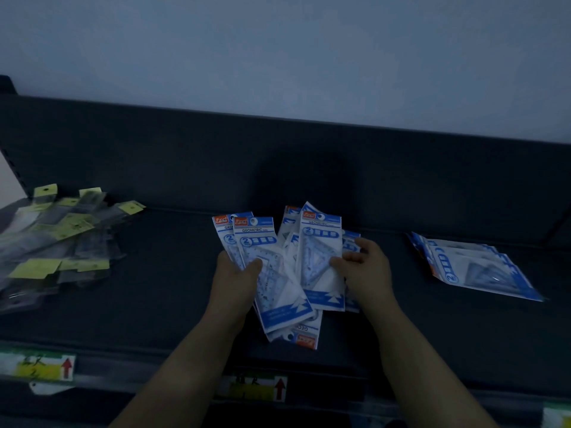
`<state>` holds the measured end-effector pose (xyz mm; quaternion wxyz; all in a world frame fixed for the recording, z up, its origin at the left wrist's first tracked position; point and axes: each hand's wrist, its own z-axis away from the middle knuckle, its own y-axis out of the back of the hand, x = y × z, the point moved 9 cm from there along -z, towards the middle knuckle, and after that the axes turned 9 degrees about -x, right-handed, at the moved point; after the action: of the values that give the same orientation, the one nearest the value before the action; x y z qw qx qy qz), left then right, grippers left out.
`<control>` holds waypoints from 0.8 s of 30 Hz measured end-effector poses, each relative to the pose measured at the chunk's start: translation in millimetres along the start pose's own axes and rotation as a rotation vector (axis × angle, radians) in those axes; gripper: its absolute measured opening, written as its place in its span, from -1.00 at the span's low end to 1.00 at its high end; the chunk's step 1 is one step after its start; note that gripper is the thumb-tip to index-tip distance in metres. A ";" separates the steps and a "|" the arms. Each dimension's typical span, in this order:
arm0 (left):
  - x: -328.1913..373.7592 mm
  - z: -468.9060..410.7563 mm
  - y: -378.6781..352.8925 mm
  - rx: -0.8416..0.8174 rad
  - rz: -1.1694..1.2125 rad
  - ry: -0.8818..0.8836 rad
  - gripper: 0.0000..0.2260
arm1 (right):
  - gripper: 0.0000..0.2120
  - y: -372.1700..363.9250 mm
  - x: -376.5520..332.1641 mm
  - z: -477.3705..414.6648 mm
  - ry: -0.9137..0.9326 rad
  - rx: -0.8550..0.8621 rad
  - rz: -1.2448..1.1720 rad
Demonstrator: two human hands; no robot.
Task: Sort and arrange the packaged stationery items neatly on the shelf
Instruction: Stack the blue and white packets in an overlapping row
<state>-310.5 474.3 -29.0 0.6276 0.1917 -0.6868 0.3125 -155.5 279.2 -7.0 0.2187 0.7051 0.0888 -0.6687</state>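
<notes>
Blue-and-white set-square packs (279,293) fan across the shelf (170,291). Left grip (235,278) pinches two at 9 o'clock; right grip (367,270) clasps another at 3 o'clock.

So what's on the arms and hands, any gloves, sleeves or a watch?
Nothing worn that shows: the left hand and right hand are bare, no gloves, rings or watch, and both forearms are bare to the frame's edge. Dim light may hide small details.
</notes>
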 end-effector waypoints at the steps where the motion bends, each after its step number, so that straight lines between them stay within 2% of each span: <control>1: -0.9 -0.2 0.7 0.001 -0.001 0.005 -0.74 | -0.53 2.5 -0.8 -0.1 0.014 0.027 0.011; 5: 1.3 1.3 -0.5 0.006 0.011 0.005 -0.75 | -0.76 22.1 -4.1 0.2 0.062 0.188 -0.040; 8: 1.0 1.3 -0.6 0.013 0.038 0.014 -0.80 | -0.83 20.9 -4.9 -0.3 0.089 0.165 -0.127; 11: 1.0 1.6 0.4 0.020 0.017 0.011 -0.82 | -0.86 19.0 -10.8 0.4 0.149 0.172 -0.101; 13: -0.1 0.6 -0.8 0.004 -0.008 0.007 -0.78 | -0.88 7.9 -17.9 1.3 0.201 0.102 -0.024; 15: -0.1 0.4 -1.4 -0.008 -0.030 0.004 -0.74 | -0.89 -15.6 -23.2 5.3 0.219 -0.051 0.047; 17: -0.9 -0.6 -3.6 -0.049 -0.056 0.002 -0.61 | -0.87 -40.7 -23.4 10.8 0.199 -0.232 0.065; 19: -3.4 -1.1 -4.1 -0.074 -0.088 0.015 -0.50 | -0.87 -46.9 -19.7 11.7 0.184 -0.285 0.058; 22: -6.8 -2.7 4.6 -0.006 -0.066 0.025 -0.58 | -0.88 -15.0 -19.3 6.7 0.201 -0.056 0.127; 24: -5.9 -4.0 8.8 0.025 -0.070 0.034 -0.65 | -0.80 -2.3 -14.9 5.4 0.146 0.007 0.173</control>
<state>-312.6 482.6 -36.4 0.6472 0.2182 -0.6650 0.3022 -162.6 281.4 7.1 0.2663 0.7575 0.0410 -0.5946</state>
